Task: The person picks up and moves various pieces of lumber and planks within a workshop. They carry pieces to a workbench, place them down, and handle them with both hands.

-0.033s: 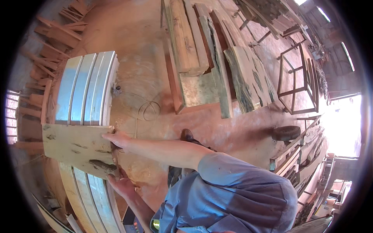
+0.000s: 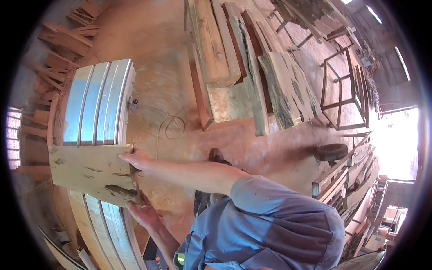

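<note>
A pale wooden board [image 2: 92, 167] with dark knots and cracks lies across a metal machine table [image 2: 92, 103] with long grooves. My right hand [image 2: 138, 159] grips the board's near end at its upper corner, thumb on top and the other fingers mostly hidden by the edge. At the lower corner of that same end, my left hand [image 2: 143, 212] holds the board from the side and below. Between the two hands, the board's end shows a dark, rough hollow. Grooved metal continues on the other side of the board.
Large wooden slabs [image 2: 288, 90] rest across the floor ahead. A metal frame [image 2: 344, 90] and a tyre [image 2: 332, 152] stand to the right. Scrap timber [image 2: 67, 38] is heaped at the far left. A cable [image 2: 171, 128] lies coiled beside the machine table.
</note>
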A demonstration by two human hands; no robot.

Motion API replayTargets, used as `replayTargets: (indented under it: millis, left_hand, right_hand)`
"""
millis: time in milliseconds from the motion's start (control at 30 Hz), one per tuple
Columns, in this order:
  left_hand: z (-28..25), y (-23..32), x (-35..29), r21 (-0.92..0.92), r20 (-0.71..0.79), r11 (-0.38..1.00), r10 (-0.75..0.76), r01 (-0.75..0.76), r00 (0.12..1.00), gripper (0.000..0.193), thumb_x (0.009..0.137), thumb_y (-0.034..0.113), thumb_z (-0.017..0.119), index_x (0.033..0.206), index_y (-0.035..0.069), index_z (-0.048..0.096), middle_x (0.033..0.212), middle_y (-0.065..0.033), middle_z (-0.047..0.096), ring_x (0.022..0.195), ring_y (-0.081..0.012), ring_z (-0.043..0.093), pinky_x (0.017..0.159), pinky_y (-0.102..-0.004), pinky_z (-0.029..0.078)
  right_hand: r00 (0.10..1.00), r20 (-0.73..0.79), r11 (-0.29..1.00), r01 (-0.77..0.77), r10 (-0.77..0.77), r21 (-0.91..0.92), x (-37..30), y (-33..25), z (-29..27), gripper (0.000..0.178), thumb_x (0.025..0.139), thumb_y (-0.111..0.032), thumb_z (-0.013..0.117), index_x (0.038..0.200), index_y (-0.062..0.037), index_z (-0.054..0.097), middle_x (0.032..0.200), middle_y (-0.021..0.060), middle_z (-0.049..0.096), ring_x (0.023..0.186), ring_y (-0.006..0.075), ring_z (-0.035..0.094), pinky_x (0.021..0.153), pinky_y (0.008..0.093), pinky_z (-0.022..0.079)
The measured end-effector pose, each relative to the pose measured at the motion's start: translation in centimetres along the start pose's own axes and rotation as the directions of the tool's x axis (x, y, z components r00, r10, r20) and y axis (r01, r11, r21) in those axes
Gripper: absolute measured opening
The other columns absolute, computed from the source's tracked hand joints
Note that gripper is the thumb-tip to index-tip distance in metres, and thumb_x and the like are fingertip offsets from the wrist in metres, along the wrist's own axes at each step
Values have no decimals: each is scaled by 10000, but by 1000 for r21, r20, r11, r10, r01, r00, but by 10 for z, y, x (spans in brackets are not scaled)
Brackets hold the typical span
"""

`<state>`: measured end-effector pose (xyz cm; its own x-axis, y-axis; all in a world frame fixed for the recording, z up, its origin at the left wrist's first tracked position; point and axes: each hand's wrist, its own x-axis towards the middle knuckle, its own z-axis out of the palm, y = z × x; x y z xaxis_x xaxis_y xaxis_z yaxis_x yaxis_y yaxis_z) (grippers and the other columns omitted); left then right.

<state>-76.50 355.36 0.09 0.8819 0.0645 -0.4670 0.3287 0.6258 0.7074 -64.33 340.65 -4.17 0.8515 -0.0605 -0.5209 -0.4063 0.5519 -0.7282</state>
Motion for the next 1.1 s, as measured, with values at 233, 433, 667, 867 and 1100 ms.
replayTargets:
  millis: [233,433,667,867,1100]
  left_hand:
    - [28,-22,-52,159,-117,951,-248,265,962,610,969,533,467,1375,77,440,1254,-104,570,1126,-254,542,913,-419,452]
    - [-51,19,25,-66,-46,972,-230,227,972,710,912,607,546,1320,30,484,1247,-122,557,1141,-268,535,989,-422,440]
    - [-21,0,61,-134,-7,963,-235,232,972,708,879,569,630,1345,58,478,1338,-84,537,1202,-239,525,992,-423,462]
    - [31,-23,43,-29,7,988,-152,152,988,676,846,552,675,1358,156,481,1360,-43,514,1234,-214,502,1001,-420,456]
    - [41,-31,37,89,80,993,-86,79,993,548,898,431,612,1337,121,503,1289,-80,565,1171,-253,562,961,-440,497]
  right_hand:
    - [984,-37,983,-178,176,-42,-65,-40,-87,606,864,-444,683,1249,8,561,1159,93,629,997,177,605,836,360,489]
    - [983,-166,992,-63,80,105,-112,-57,-145,549,928,-388,621,1294,13,538,1226,116,615,1119,213,576,919,395,474]
    - [953,-302,978,41,23,203,-156,-74,-214,582,970,-407,561,1320,56,510,1281,146,592,1176,218,548,1032,367,396]
    - [929,-365,975,25,60,223,-186,-71,-235,596,980,-436,540,1333,43,504,1309,137,577,1203,212,531,1028,381,413]
    - [892,-404,972,235,-203,30,-174,-47,-242,581,936,-372,650,1284,71,508,1176,126,625,1070,177,587,933,334,474]
